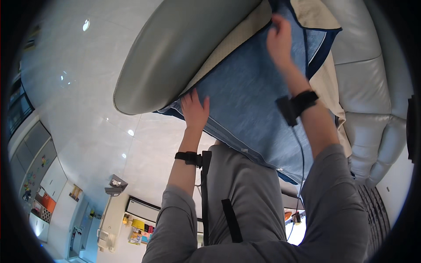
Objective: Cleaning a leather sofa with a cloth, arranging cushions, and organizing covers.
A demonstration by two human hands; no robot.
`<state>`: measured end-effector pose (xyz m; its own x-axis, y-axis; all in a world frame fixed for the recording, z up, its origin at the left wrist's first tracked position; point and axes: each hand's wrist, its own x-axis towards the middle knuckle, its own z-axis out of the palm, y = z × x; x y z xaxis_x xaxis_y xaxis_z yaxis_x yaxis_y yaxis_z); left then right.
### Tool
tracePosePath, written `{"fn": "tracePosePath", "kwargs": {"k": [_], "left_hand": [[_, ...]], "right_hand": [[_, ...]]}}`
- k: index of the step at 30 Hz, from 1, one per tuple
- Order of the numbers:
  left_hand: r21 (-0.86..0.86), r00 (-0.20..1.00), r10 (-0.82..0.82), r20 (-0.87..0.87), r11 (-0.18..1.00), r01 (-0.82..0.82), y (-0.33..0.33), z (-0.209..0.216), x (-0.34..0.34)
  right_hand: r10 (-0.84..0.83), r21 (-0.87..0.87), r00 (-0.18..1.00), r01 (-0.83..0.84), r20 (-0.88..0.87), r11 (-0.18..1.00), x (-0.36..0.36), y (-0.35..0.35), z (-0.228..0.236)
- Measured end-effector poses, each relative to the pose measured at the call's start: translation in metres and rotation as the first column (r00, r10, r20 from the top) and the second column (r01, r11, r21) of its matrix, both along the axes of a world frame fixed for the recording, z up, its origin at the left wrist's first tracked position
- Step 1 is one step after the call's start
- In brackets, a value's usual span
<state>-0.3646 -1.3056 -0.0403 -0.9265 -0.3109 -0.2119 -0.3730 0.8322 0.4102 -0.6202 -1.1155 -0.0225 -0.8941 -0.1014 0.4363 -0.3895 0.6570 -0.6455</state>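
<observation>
A blue cloth (245,94) with dark navy edging is spread over the sofa seat in front of me. A dark strip runs along its near edge, with a small pale tag on it. My left hand (194,111) rests on the cloth's left edge, fingers extended and apart. Farther off, my right hand (280,44) is at the cloth's far part with its fingers curled in around the navy edging; they are slightly blurred. At the far right, one corner is turned over, with a pale line along its border.
Beige ribbed fabric (239,37) covers the sofa beneath the cloth. A rounded grey-green leather armrest (175,52) rises on the left, and a padded grey backrest (359,83) stands on the right. Pale glossy floor tiles (79,87) stretch left. A cable (302,162) hangs from my right wrist strap.
</observation>
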Motion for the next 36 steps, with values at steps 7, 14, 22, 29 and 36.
{"fn": "tracePosePath", "kwargs": {"k": [7, 14, 22, 29, 36], "left_hand": [[0.005, 0.998, 0.036, 0.055, 0.999, -0.036, -0.003, -0.013, 0.001], [0.005, 0.980, 0.053, 0.190, 0.998, -0.055, -0.004, -0.011, -0.013], [-0.113, 0.930, 0.046, 0.364, 0.994, -0.005, -0.018, -0.032, -0.019], [-0.193, 0.941, 0.102, 0.322, 0.980, -0.040, 0.055, -0.023, -0.010], [-0.029, 0.904, -0.275, 0.327, 0.953, 0.301, 0.269, -0.006, 0.103]], "right_hand": [[-0.029, 0.657, 0.946, -0.203, 0.324, 0.726, 0.058, -0.004, -0.068], [0.222, 0.501, 0.802, -0.534, 0.554, 0.681, -0.049, 0.001, -0.072], [0.265, 0.248, 0.809, -0.443, 0.525, 0.861, 0.060, 0.035, -0.041], [0.114, -0.399, 0.821, 0.146, 0.560, 0.905, 0.266, 0.190, 0.077], [-0.299, -0.142, 0.496, 0.672, 0.816, 0.727, 0.480, 0.430, 0.083]]}}
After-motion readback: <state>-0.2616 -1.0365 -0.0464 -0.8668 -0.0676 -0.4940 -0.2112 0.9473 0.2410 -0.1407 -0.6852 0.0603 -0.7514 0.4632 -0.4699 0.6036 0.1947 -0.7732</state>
